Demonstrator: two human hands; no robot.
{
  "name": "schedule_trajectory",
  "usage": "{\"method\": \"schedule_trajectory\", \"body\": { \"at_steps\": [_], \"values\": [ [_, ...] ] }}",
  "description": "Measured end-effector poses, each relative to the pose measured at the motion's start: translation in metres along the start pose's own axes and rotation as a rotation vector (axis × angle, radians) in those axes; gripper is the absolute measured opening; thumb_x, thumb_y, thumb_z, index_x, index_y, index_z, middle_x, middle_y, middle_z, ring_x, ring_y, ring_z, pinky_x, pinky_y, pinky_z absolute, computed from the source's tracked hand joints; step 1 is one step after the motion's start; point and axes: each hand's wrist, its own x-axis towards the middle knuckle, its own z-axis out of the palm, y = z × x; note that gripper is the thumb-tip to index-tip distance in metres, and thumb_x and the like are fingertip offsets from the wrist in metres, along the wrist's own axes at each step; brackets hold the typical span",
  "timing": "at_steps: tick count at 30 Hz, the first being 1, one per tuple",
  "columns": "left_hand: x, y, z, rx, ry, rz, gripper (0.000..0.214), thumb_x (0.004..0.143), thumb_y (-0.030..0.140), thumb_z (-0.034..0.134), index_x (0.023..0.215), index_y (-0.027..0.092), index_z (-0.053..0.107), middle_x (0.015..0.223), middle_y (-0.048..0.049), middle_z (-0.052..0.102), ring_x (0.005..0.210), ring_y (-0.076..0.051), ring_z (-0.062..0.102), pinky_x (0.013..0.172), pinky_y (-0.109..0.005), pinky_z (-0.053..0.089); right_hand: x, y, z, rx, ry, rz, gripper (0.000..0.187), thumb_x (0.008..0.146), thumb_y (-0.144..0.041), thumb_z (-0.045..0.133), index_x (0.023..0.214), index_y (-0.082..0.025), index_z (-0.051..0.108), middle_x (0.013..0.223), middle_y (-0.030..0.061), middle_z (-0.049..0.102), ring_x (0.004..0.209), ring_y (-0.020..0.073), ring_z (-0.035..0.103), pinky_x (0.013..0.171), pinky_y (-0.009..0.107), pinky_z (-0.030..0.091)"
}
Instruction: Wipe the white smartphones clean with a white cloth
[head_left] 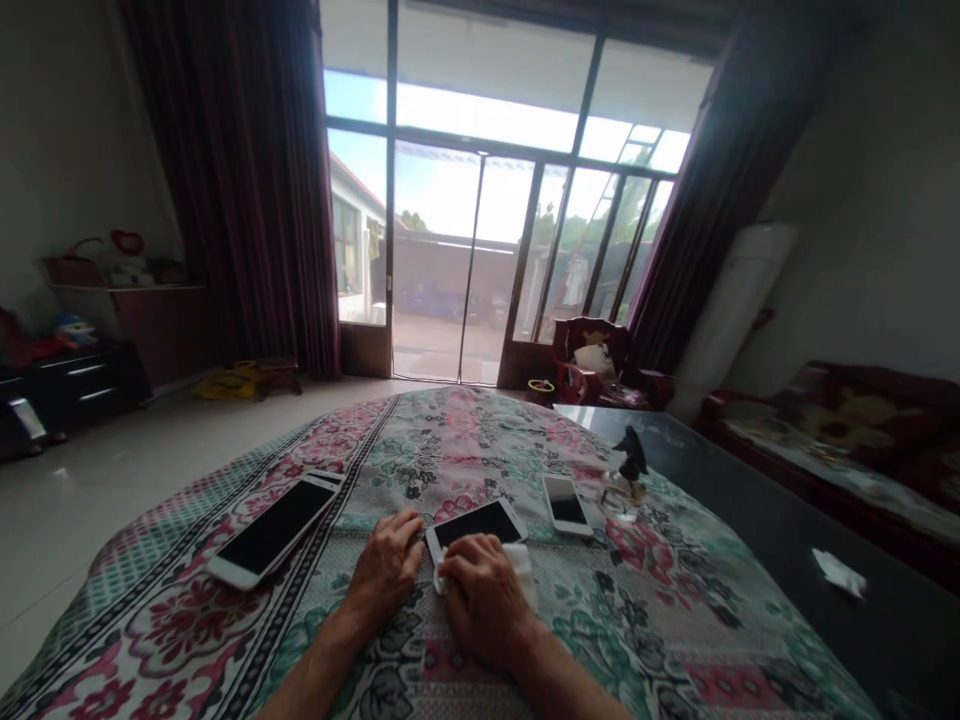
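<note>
Ideally, the right hand (486, 597), fingers bent over the white tissue (521, 568), presses lightly on the middle phone (482, 523) beside the loosely spread left hand (387, 560).

A phone (480, 522) with a white front border and a dark, unlit screen lies flat, face up, on the worktop (637, 620), just below the middle of the frame. It sits at a slant, its right end higher in the frame than its left, with the upper long edge and both upper corners in sight. A white cloth (520, 570), folded or bunched, covers part of the lower side; it shows at the right and left of the right hand (484, 590), whose bent fingers press over it. The lower middle of the phone is hidden there.
</note>
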Motion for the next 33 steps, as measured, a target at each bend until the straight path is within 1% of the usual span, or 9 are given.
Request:
{"method": "schedule_trajectory", "body": {
  "at_steps": [2,5,8,12,14,17,23,27,33],
  "values": [
    [0.000,-0.002,0.001,-0.005,0.011,0.019,0.032,0.084,0.022,0.050,0.112,0.019,0.066,0.124,-0.0089,0.064,0.120,-0.024,0.054,0.106,-0.039,0.041,0.000,0.002,-0.001,-0.014,0.017,0.027,0.019,0.073,-0.009,0.054,0.085,-0.021,0.063,0.092,0.0012,0.063,0.090,0.0171,0.052,0.083,0.031,0.034],
    [-0.001,-0.001,0.002,-0.023,-0.028,0.054,0.036,0.084,0.034,0.055,0.117,0.019,0.064,0.125,-0.0092,0.064,0.120,-0.026,0.054,0.105,-0.041,0.041,0.000,0.008,-0.003,-0.053,0.034,0.086,0.017,0.073,-0.010,0.054,0.082,-0.020,0.063,0.090,0.0025,0.063,0.088,0.0179,0.052,0.082,0.032,0.035],
    [-0.005,0.002,0.003,-0.005,-0.088,0.070,0.055,0.078,0.045,0.063,0.126,0.018,0.058,0.132,-0.0110,0.059,0.125,-0.030,0.051,0.106,-0.046,0.040,0.001,0.016,-0.006,-0.087,0.054,0.154,0.015,0.071,-0.010,0.054,0.079,-0.019,0.062,0.088,0.0031,0.062,0.087,0.0181,0.052,0.081,0.032,0.035],
    [-0.009,0.007,0.005,0.060,-0.138,0.089,0.073,0.070,0.045,0.069,0.135,0.017,0.050,0.139,-0.0132,0.053,0.130,-0.034,0.044,0.108,-0.051,0.037,0.001,0.025,-0.008,-0.118,0.098,0.226,0.012,0.071,-0.011,0.053,0.076,-0.019,0.061,0.087,0.0033,0.060,0.087,0.0181,0.051,0.081,0.032,0.035],
    [-0.009,0.007,0.006,0.079,-0.143,0.099,0.072,0.072,0.043,0.068,0.135,0.015,0.049,0.138,-0.0137,0.054,0.131,-0.034,0.044,0.108,-0.050,0.037,0.001,0.025,-0.008,-0.116,0.100,0.228,0.012,0.071,-0.011,0.053,0.077,-0.019,0.060,0.087,0.0031,0.060,0.087,0.0180,0.051,0.082,0.032,0.035],
    [-0.008,0.003,0.009,0.074,-0.120,0.117,0.062,0.077,0.040,0.062,0.133,0.017,0.050,0.135,-0.0119,0.057,0.130,-0.030,0.046,0.108,-0.047,0.038,-0.001,0.022,-0.008,-0.086,0.063,0.167,0.013,0.072,-0.012,0.055,0.080,-0.020,0.061,0.091,0.0021,0.060,0.090,0.0178,0.050,0.083,0.031,0.035],
    [-0.002,-0.013,0.009,0.080,-0.111,0.123,0.060,0.075,0.035,0.062,0.132,0.019,0.052,0.135,-0.0097,0.057,0.129,-0.030,0.048,0.108,-0.045,0.040,-0.002,0.013,-0.004,-0.034,0.038,0.080,0.013,0.076,-0.018,0.058,0.088,-0.022,0.063,0.100,0.0001,0.061,0.094,0.0172,0.050,0.087,0.032,0.035],
    [0.000,-0.019,0.009,0.106,-0.127,0.125,0.060,0.076,0.039,0.062,0.132,0.018,0.053,0.137,-0.0099,0.056,0.130,-0.031,0.046,0.110,-0.047,0.038,-0.001,0.017,-0.002,-0.075,0.100,0.161,0.010,0.076,-0.014,0.055,0.082,-0.020,0.061,0.093,0.0020,0.061,0.092,0.0178,0.052,0.085,0.031,0.036],
    [0.003,-0.022,0.011,0.097,-0.120,0.119,0.060,0.073,0.036,0.063,0.130,0.019,0.055,0.134,-0.0100,0.058,0.128,-0.032,0.048,0.108,-0.047,0.041,0.002,0.032,-0.004,-0.198,0.165,0.332,0.013,0.071,-0.008,0.053,0.075,-0.019,0.059,0.089,0.0051,0.060,0.086,0.0196,0.053,0.079,0.031,0.039]
  ]
}}
